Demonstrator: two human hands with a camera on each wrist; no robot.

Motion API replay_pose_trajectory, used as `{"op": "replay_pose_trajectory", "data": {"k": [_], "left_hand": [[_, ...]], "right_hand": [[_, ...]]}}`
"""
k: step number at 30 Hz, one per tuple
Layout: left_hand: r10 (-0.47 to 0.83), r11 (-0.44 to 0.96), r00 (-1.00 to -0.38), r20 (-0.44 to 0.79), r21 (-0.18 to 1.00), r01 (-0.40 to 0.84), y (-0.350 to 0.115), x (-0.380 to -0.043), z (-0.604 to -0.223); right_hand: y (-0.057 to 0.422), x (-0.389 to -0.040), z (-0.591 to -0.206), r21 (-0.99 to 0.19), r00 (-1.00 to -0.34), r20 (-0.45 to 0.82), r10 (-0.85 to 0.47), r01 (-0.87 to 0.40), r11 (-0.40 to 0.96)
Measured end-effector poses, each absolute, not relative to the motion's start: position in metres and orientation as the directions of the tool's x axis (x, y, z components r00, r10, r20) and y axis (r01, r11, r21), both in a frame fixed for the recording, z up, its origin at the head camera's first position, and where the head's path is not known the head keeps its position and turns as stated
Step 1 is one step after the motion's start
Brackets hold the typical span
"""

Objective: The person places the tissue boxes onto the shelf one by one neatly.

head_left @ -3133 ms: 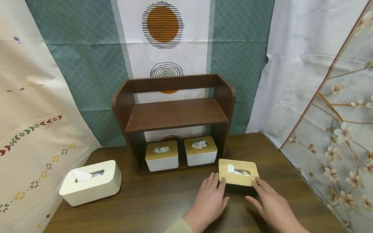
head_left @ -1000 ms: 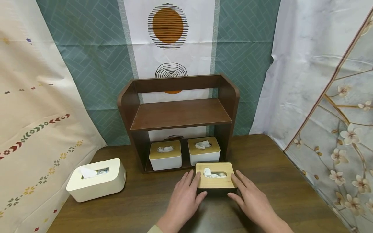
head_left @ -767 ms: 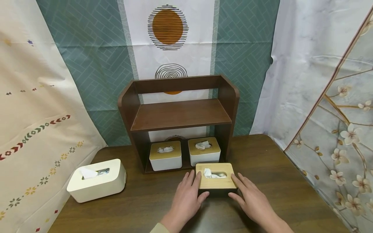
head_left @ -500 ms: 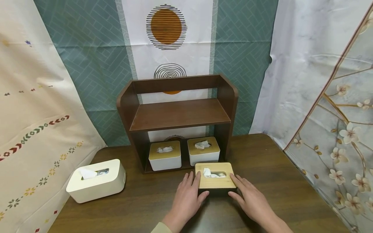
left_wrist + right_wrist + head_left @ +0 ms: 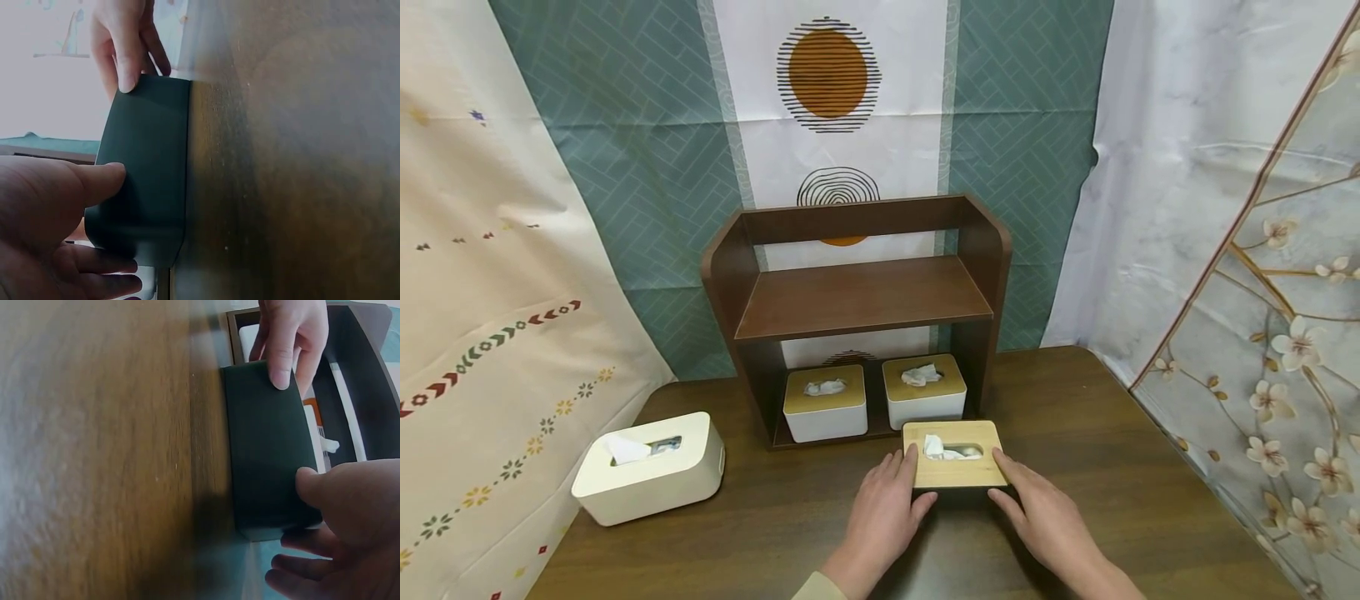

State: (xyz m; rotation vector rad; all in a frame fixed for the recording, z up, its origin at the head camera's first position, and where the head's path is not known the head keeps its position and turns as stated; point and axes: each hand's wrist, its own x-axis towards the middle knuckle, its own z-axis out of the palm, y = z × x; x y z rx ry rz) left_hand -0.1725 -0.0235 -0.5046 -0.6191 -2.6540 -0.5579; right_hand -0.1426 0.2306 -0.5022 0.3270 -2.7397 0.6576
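A tissue box [image 5: 953, 475] with a pale wood lid and dark green body sits on the table in front of the shelf's right end. White tissue shows in its oval slot. My left hand [image 5: 883, 508] holds its left end, thumb on the front face and fingers along the side. At the opposite end my right hand [image 5: 1045, 512] grips it the same way. Both wrist views show the thumbs of the left hand [image 5: 56, 206] and right hand [image 5: 350, 506] pressed on the dark front wall, its lower edge at the tabletop.
Behind stands a brown two-tier shelf [image 5: 865, 296]. Its lower level bears two white tissue boxes with wooden lids, a left one [image 5: 825, 421] and a right one [image 5: 927, 407]. A cream tissue box [image 5: 651, 483] lies at the table's left. Patterned cloths hang around the table.
Over about three seconds, both hands have brought the wood-lidded box leftward and squared it to the shelf. During the last second it stays put, and my left fingers draw in closer to its side.
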Motion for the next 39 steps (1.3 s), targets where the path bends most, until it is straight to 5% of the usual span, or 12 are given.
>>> {"op": "replay_pose_trajectory", "data": {"k": [13, 39], "left_hand": [[0.316, 0.818, -0.860, 0.401, 0.344, 0.461, -0.023, -0.164, -0.489], [0.289, 0.813, -0.757, 0.585, 0.268, 0.518, -0.034, -0.147, -0.412]], "right_hand": [[0.231, -0.135, -0.489, -0.457, -0.939, 0.328, -0.102, -0.252, 0.853], [0.227, -0.123, -0.416, -0.385, -0.771, 0.625, -0.123, -0.441, 0.811]]}}
